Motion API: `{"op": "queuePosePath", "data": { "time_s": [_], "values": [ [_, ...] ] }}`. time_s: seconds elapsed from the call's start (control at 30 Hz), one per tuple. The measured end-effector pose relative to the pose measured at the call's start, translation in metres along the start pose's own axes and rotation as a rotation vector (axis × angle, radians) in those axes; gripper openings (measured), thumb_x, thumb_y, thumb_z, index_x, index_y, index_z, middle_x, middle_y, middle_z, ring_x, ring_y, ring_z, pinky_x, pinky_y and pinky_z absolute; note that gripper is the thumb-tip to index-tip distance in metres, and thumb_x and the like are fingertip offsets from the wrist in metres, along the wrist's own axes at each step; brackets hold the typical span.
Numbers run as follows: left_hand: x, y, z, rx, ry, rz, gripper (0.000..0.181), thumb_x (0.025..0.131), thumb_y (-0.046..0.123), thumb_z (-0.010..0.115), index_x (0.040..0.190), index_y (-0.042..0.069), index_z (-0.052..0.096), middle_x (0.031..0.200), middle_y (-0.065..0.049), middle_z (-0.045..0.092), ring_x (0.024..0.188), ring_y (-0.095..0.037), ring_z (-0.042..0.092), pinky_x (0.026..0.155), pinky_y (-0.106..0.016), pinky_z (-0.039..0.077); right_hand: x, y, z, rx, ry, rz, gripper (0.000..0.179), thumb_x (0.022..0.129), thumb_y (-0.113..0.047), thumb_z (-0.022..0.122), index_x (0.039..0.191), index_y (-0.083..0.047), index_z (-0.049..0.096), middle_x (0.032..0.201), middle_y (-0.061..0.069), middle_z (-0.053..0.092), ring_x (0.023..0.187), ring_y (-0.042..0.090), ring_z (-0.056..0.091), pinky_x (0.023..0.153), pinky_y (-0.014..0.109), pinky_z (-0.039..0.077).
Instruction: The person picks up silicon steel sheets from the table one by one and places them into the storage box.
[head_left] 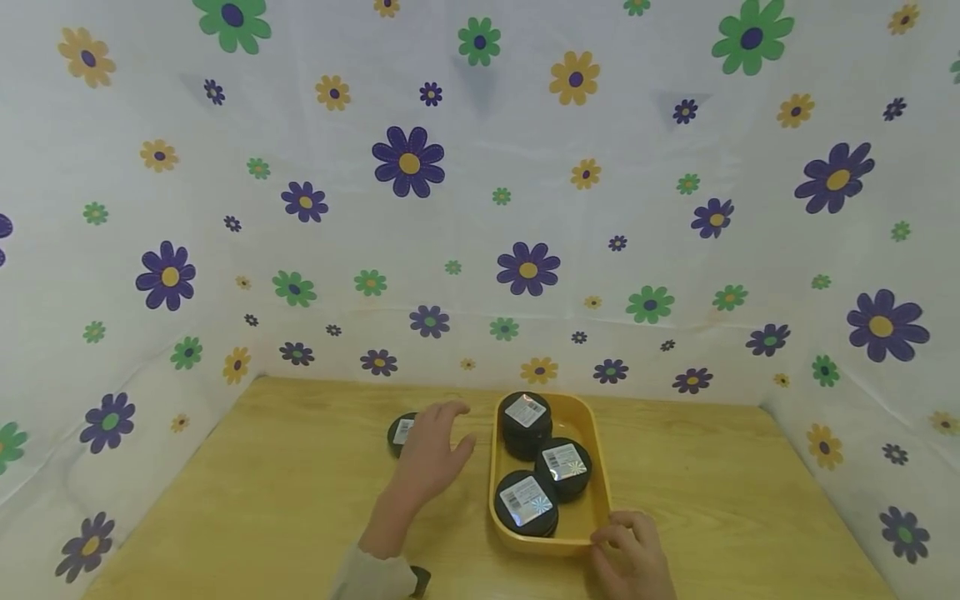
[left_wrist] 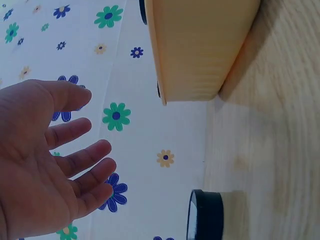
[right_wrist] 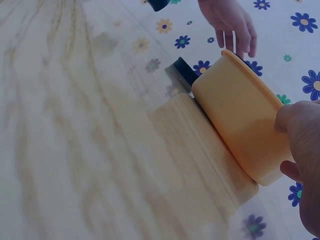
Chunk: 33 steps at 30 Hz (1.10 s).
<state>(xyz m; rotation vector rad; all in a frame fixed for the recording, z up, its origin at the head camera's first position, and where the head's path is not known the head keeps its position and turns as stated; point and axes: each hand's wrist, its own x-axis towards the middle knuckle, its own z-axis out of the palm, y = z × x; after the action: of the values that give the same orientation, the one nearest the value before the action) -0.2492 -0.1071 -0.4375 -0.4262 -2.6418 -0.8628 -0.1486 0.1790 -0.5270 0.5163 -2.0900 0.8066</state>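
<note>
A yellow plastic bin holds several short black cylinders with white labels, in a back stack, a middle one and a front one. Left of the bin, a lone black cylinder sits on the table, partly hidden by my left hand. That hand hovers with fingers spread and loosely bent, holding nothing; the left wrist view shows it apart from both bin and cylinder. My right hand grips the bin's near right corner, fingers at the rim, as the right wrist view also shows.
The wooden table extends to both sides of the bin. A white cloth with printed flowers hangs behind and at both sides. A small dark object shows beside the left sleeve.
</note>
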Motion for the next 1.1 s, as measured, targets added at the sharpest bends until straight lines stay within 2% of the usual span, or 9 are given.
{"op": "queuePosePath", "data": {
  "time_s": [0.13, 0.27, 0.4, 0.53, 0.63, 0.8, 0.97, 1.1],
  "values": [
    [-0.007, -0.005, -0.002, 0.005, 0.017, -0.048, 0.037, 0.09, 0.016, 0.065, 0.125, 0.003, 0.059, 0.125, -0.019, 0.059, 0.117, -0.041, 0.054, 0.098, -0.054, 0.043, -0.003, 0.005, 0.002, 0.038, 0.016, -0.037, 0.044, 0.052, 0.01, 0.081, 0.082, -0.018, 0.066, 0.094, 0.008, 0.059, 0.094, 0.017, 0.053, 0.09, 0.009, 0.036],
    [-0.012, -0.016, 0.003, 0.041, 0.005, -0.092, 0.04, 0.09, 0.014, 0.064, 0.127, 0.002, 0.056, 0.126, -0.025, 0.054, 0.118, -0.047, 0.048, 0.095, -0.059, 0.041, -0.006, 0.007, 0.001, 0.055, 0.026, -0.048, 0.044, 0.051, 0.01, 0.079, 0.082, -0.018, 0.066, 0.095, 0.008, 0.059, 0.095, 0.014, 0.052, 0.084, 0.01, 0.04],
    [-0.017, -0.033, 0.009, 0.105, -0.046, -0.174, 0.052, 0.087, 0.016, 0.067, 0.134, 0.001, 0.05, 0.132, -0.03, 0.045, 0.122, -0.052, 0.04, 0.095, -0.064, 0.038, -0.007, 0.005, -0.001, 0.057, 0.008, -0.048, 0.043, 0.052, 0.009, 0.08, 0.082, -0.018, 0.066, 0.095, 0.009, 0.059, 0.095, 0.013, 0.051, 0.074, 0.01, 0.044],
    [-0.019, -0.05, 0.014, 0.16, -0.111, -0.249, 0.066, 0.085, 0.02, 0.07, 0.141, 0.002, 0.041, 0.139, -0.036, 0.037, 0.126, -0.056, 0.036, 0.098, -0.067, 0.036, -0.007, 0.005, -0.001, 0.077, -0.004, -0.065, 0.038, 0.055, 0.006, 0.078, 0.083, -0.017, 0.066, 0.096, 0.011, 0.059, 0.095, 0.014, 0.051, 0.071, 0.01, 0.046],
    [-0.019, -0.056, 0.016, 0.156, -0.151, -0.284, 0.073, 0.084, 0.023, 0.072, 0.144, 0.002, 0.037, 0.141, -0.039, 0.033, 0.127, -0.057, 0.035, 0.099, -0.068, 0.034, -0.006, 0.005, -0.002, 0.072, -0.006, -0.061, 0.041, 0.053, 0.008, 0.078, 0.083, -0.017, 0.066, 0.096, 0.011, 0.059, 0.095, 0.014, 0.051, 0.071, 0.009, 0.046],
    [-0.018, -0.057, 0.015, 0.168, -0.176, -0.293, 0.076, 0.083, 0.025, 0.074, 0.145, 0.001, 0.037, 0.141, -0.041, 0.032, 0.125, -0.059, 0.036, 0.098, -0.069, 0.034, -0.005, 0.007, -0.001, 0.06, 0.004, -0.068, 0.048, 0.047, 0.013, 0.08, 0.082, -0.017, 0.066, 0.095, 0.01, 0.058, 0.095, 0.015, 0.051, 0.072, 0.01, 0.045],
    [-0.017, -0.057, 0.011, 0.213, -0.188, -0.299, 0.073, 0.082, 0.024, 0.072, 0.142, -0.001, 0.039, 0.141, -0.042, 0.031, 0.123, -0.059, 0.038, 0.096, -0.069, 0.037, -0.003, 0.005, -0.001, 0.056, 0.006, -0.062, 0.045, 0.049, 0.011, 0.079, 0.082, -0.017, 0.066, 0.096, 0.009, 0.059, 0.097, 0.014, 0.051, 0.076, 0.01, 0.044],
    [-0.015, -0.057, 0.008, 0.21, -0.207, -0.295, 0.071, 0.083, 0.023, 0.07, 0.142, -0.002, 0.04, 0.14, -0.043, 0.031, 0.123, -0.061, 0.037, 0.096, -0.07, 0.035, -0.002, 0.003, -0.002, 0.019, -0.018, -0.005, 0.045, 0.051, 0.01, 0.082, 0.082, -0.019, 0.065, 0.096, 0.007, 0.058, 0.097, 0.012, 0.051, 0.084, 0.007, 0.039]
  ]
}}
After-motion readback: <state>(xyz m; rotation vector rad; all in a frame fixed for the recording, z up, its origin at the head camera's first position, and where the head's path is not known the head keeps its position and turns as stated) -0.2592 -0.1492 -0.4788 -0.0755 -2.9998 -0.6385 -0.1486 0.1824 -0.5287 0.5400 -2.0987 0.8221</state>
